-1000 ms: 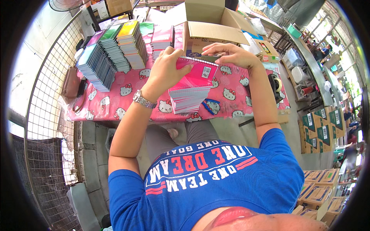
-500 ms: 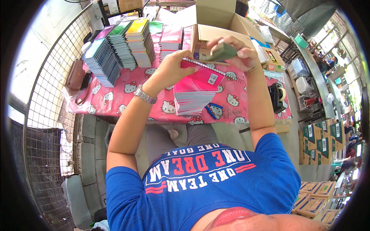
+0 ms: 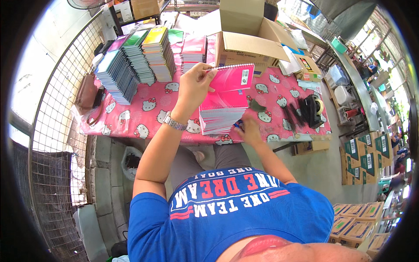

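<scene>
My left hand (image 3: 195,85) pinches the wire-bound edge of a pink spiral notebook (image 3: 232,78), lifted at a tilt over a stack of pink-covered notebooks (image 3: 221,118). White coil runs along the lifted notebook's top edge. Low by the right side of the stack, my right hand (image 3: 250,131) closes its fingers round a small blue-handled tool, apparently pliers (image 3: 238,125); the hand covers most of it. A dark green cloth piece (image 3: 258,106) lies on the table just beyond that hand.
Tall stacks of blue (image 3: 115,78), green (image 3: 139,54) and yellow notebooks (image 3: 158,52) stand at the back left. An open cardboard box (image 3: 248,46) sits behind the lifted notebook. To the right are dark thin strands (image 3: 293,115) and a black tape dispenser (image 3: 311,111).
My right hand has left the green cloth on the table and come down to the blue-handled pliers. My left hand still holds the pink notebook, now turned more level.
</scene>
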Motion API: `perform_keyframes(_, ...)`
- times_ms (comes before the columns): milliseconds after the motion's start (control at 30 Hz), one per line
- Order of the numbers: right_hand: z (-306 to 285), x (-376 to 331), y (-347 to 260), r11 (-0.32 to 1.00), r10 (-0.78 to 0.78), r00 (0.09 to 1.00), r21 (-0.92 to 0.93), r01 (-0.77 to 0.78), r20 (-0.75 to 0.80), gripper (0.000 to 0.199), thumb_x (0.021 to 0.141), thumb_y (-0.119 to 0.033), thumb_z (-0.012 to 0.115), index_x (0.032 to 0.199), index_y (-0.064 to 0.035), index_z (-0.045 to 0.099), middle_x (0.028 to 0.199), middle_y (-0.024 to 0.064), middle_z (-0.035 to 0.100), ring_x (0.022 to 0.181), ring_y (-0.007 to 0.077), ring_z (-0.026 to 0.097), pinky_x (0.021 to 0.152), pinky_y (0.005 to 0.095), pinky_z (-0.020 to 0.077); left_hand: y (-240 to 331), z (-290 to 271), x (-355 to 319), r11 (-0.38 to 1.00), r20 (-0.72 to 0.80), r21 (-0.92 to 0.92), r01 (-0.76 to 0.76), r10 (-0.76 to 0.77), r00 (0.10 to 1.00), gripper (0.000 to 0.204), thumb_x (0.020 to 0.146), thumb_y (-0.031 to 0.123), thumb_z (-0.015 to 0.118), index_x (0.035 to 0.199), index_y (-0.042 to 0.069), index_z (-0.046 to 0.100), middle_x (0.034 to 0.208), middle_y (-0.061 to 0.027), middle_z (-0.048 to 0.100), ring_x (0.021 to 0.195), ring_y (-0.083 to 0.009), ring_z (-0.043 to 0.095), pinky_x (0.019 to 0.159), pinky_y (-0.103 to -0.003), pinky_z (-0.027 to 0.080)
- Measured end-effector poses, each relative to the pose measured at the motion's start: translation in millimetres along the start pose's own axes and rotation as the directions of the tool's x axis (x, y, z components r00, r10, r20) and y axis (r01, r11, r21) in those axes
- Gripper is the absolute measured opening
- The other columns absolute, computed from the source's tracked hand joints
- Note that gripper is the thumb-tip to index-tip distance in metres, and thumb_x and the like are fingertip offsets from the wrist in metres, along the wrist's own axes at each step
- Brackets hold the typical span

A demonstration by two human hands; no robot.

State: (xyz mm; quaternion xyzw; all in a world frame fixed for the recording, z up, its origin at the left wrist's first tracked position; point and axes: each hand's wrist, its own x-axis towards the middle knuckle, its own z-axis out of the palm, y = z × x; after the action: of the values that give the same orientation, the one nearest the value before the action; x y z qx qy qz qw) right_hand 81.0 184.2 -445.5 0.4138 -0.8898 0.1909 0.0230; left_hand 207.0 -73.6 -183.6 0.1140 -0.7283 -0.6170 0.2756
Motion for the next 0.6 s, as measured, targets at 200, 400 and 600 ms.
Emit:
perform_keyframes(200,-51,-1,-17,0.732,0.392,0.920,0.609,-0.306,-0.009,0.059,0.084,-0.024,0.072,0.137,-0.0030,0.054,0.120,0.0169,0.061,0.113,0.0278,0.058,0.098,0.0387,0.0442,6,7,0,0.999,-0.022,0.042,0.026,-0.025,0.999,0.015,0.095,0.010,0.065,0.106,-0.001,0.064,0.076,0.0016,0.058,0.063,-0.0031,0.054,0.058,-0.022,0.057)
perform_keyframes(400,-201,29,-151,0.862,0.043,0.770,0.413,0.293,-0.637,0.055,0.078,-0.018,0.075,0.129,-0.0027,0.060,0.116,0.0160,0.061,0.112,0.0272,0.057,0.097,0.0384,0.0454,-6,9,-5,0.999,-0.001,-0.022,-0.043,0.043,0.999,0.009,0.094,0.007,0.066,0.098,-0.001,0.067,0.080,-0.0001,0.065,0.068,-0.0033,0.058,0.058,-0.022,0.057)
perform_keyframes(600,-206,44,-189,0.898,-0.235,0.829,0.213,0.386,-0.507,0.057,0.074,-0.015,0.077,0.127,-0.0030,0.062,0.119,0.0141,0.061,0.110,0.0297,0.059,0.096,0.0384,0.0473,-20,13,-11,0.993,-0.069,-0.029,-0.113,0.111,0.991,0.014,0.092,0.011,0.070,0.095,-0.002,0.067,0.068,-0.0016,0.064,0.058,-0.0039,0.058,0.051,-0.023,0.051)
